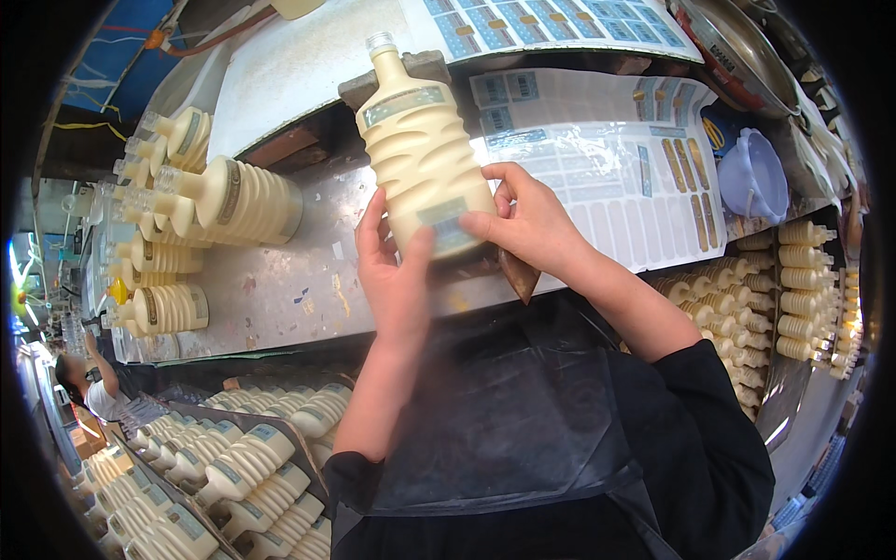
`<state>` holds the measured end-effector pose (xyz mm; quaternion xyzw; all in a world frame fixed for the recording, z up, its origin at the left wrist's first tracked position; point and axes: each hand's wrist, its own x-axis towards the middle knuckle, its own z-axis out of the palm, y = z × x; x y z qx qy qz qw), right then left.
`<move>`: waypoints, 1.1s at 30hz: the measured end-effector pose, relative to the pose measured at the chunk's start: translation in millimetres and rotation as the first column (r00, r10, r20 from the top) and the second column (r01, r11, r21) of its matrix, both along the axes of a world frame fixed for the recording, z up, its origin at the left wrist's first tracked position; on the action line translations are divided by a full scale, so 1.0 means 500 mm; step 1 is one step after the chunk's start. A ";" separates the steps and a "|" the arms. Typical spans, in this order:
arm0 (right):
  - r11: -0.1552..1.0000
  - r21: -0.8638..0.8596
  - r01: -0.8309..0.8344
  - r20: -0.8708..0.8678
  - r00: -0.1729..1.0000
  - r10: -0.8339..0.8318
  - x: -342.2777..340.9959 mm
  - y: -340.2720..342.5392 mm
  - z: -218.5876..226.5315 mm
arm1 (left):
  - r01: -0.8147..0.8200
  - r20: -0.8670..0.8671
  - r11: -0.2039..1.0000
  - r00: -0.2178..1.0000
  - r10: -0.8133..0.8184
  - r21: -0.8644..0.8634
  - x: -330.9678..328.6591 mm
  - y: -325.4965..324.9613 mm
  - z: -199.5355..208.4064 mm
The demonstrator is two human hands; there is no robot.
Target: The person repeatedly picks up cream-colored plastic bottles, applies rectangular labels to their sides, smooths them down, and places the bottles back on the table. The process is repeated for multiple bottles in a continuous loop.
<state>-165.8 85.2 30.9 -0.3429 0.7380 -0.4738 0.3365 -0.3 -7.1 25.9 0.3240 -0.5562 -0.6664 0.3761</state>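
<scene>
A cream-coloured ribbed bottle [420,154] with a clear threaded neck lies tilted on the bench, its shoulder resting by a brown notched block [431,69]. One label band runs round its shoulder, and a small blue-grey label [444,222] sits near its base. My left hand [397,266] grips the lower left side, thumb on the front beside that label. With my right hand [532,219] I hold the lower right side, thumb pressed at the label's right edge and fingers curled at the side. Right of the bottle lies a partly used sticker sheet [597,177].
Several more cream bottles [245,201] lie at the bench's left. Another label sheet [551,23] lies at the back, with a lilac bucket [752,175] at the right. Crated bottles [252,462] fill the lower left; stacked ones [719,299] the right. A person [98,387] works far left.
</scene>
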 end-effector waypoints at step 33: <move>0.994 0.107 -0.019 -0.089 0.996 0.028 0.002 0.001 0.020 | -0.007 0.020 1.000 1.000 0.007 -0.008 -0.004 -0.002 0.000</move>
